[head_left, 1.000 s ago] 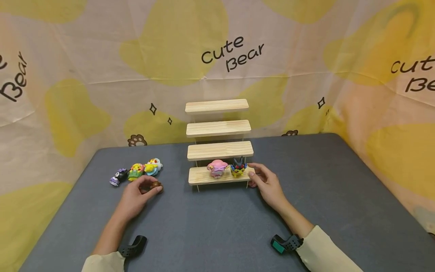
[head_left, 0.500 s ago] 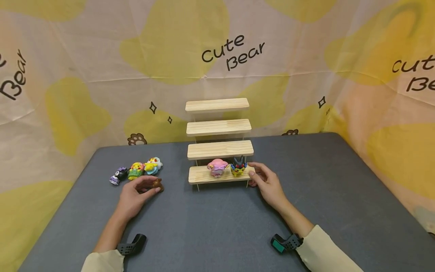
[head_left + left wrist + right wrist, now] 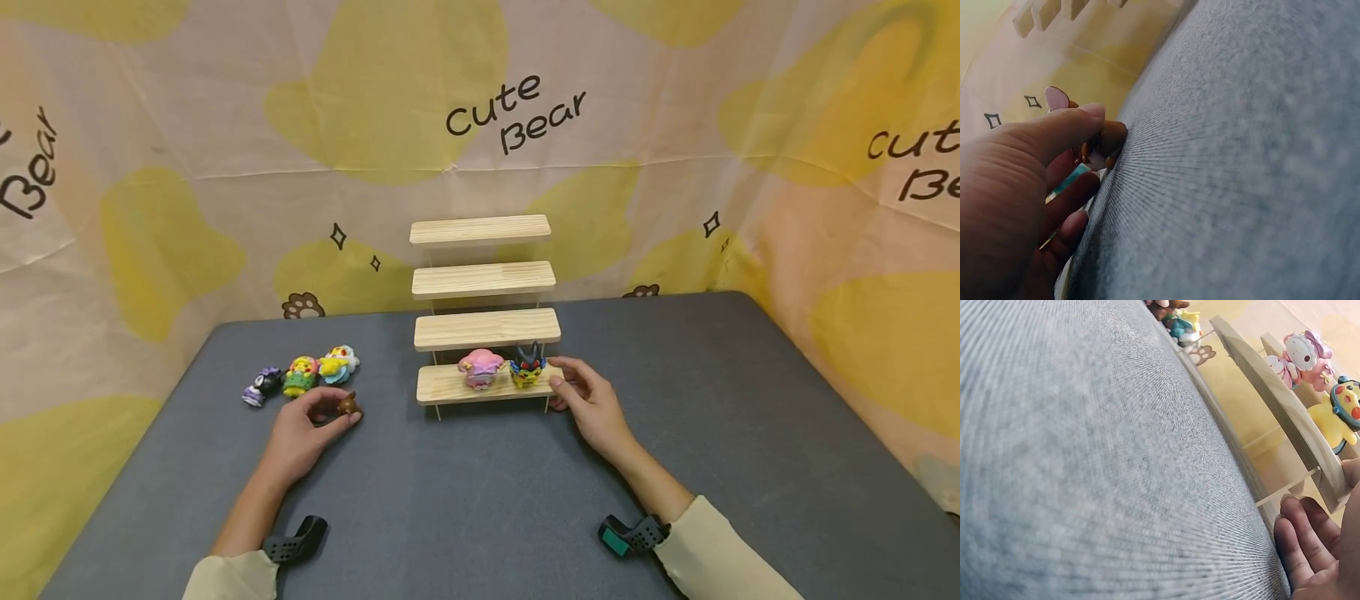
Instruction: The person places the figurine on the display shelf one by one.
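My left hand pinches a small brown figurine between thumb and fingers, low over the table at the left. In the left wrist view this figurine has a pink-lined ear, and its base is right at the table surface. My right hand holds the right end of the lowest board of a four-tier wooden display stand, thumb at the board's edge and fingers below it. On that board stand a pink figurine and a yellow figurine with a dark, eared hood.
Beyond my left hand, a black and purple figurine, a green and yellow figurine and a white, yellow and blue figurine lie in a row. Behind the grey table hangs a patterned cloth.
The brown figurine has turned more upright in my left hand's fingers and shows more of itself. My right hand stays at the stand's lowest board.
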`<state>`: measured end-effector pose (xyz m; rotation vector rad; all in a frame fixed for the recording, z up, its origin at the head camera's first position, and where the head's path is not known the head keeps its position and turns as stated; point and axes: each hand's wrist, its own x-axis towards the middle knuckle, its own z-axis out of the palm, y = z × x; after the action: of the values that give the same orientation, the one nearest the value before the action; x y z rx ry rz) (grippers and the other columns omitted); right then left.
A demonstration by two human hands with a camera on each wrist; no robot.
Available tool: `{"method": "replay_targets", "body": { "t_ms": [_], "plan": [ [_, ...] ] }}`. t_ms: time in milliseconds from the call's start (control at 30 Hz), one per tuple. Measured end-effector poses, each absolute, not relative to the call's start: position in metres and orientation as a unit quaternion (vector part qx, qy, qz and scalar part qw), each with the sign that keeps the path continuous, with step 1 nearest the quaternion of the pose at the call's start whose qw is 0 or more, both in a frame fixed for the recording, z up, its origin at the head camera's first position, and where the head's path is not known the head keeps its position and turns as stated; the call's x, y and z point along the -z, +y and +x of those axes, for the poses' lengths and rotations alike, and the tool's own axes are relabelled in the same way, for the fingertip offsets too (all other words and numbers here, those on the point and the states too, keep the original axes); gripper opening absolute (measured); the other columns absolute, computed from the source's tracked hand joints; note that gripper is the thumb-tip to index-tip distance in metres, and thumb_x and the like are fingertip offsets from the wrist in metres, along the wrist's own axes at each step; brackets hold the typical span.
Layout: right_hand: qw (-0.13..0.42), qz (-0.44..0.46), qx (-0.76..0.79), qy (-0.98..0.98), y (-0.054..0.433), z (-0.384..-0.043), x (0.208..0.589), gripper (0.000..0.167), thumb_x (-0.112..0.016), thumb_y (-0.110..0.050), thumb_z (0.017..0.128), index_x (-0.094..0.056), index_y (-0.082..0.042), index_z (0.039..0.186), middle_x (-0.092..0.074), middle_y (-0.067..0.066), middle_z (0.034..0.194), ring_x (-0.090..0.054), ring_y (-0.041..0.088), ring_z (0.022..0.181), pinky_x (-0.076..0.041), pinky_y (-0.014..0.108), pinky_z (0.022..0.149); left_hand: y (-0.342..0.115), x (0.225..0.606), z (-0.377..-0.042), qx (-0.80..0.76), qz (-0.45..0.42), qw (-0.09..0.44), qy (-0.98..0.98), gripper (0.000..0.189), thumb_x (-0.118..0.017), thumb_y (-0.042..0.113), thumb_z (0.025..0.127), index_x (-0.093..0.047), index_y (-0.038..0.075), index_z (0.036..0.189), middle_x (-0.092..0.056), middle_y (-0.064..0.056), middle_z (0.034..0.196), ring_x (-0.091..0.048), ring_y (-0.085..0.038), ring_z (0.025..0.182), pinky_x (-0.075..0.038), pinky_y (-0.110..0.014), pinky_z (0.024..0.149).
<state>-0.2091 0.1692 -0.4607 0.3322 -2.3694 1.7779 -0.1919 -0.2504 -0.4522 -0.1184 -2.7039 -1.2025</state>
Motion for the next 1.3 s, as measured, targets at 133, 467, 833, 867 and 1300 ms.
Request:
{"method": "replay_targets", "body": {
  "t_ms": [133, 467, 833, 867, 1300],
  "plan": [
    [0.079, 0.114, -0.595, -0.791, 0.169, -0.209, 0.460, 0.033, -0.060, -0.020, 0.103, -0.061, -0.007, 0.133, -0.066, 0.020, 0.105, -0.069, 0.008, 0.075, -0.060, 0.026, 0.070, -0.249, 0.450, -0.192, 0.403, -0.024, 0.074, -0.912, 0.030, -0.081, 0.023, 0.087, -0.069, 0.010, 0.112, -0.076, -0.011, 0.113, -0.059, 0.012, 0.087, -0.049, -0.014, 0.076],
    [0.073, 0.115, -0.593, -0.793, 0.170, -0.208, 0.458, 0.033, -0.060, -0.022, 0.103, -0.061, -0.010, 0.134, -0.065, 0.020, 0.106, -0.069, 0.009, 0.076, -0.060, 0.027, 0.071, -0.243, 0.446, -0.190, 0.426, -0.006, 0.075, -0.901, 0.037, -0.082, 0.026, 0.086, -0.066, 0.009, 0.115, -0.076, -0.012, 0.109, -0.062, 0.007, 0.082, -0.051, -0.014, 0.073],
    [0.079, 0.111, -0.599, -0.789, 0.169, -0.208, 0.460, 0.032, -0.060, -0.021, 0.103, -0.063, -0.008, 0.132, -0.066, 0.021, 0.104, -0.068, 0.010, 0.075, -0.059, 0.027, 0.069, -0.225, 0.435, -0.188, 0.464, -0.020, 0.112, -0.879, 0.042, -0.083, 0.020, 0.084, -0.067, 0.005, 0.120, -0.078, -0.007, 0.101, -0.063, 0.011, 0.082, -0.053, -0.014, 0.071],
    [0.080, 0.111, -0.599, -0.789, 0.169, -0.208, 0.460, 0.032, -0.060, -0.021, 0.103, -0.063, -0.008, 0.131, -0.066, 0.021, 0.104, -0.068, 0.010, 0.074, -0.059, 0.027, 0.069, -0.222, 0.433, -0.187, 0.468, -0.018, 0.114, -0.876, 0.042, -0.083, 0.020, 0.085, -0.067, 0.004, 0.120, -0.077, -0.007, 0.101, -0.063, 0.010, 0.082, -0.053, -0.014, 0.071],
    [0.072, 0.106, -0.607, -0.785, 0.168, -0.208, 0.459, 0.032, -0.060, -0.021, 0.103, -0.063, -0.007, 0.131, -0.066, 0.023, 0.105, -0.068, 0.010, 0.075, -0.059, 0.026, 0.069, -0.180, 0.397, -0.191, 0.498, -0.013, 0.151, -0.854, 0.040, -0.085, 0.017, 0.082, -0.064, 0.005, 0.113, -0.070, -0.006, 0.097, -0.061, -0.001, 0.081, -0.051, -0.015, 0.071]
  ]
}}
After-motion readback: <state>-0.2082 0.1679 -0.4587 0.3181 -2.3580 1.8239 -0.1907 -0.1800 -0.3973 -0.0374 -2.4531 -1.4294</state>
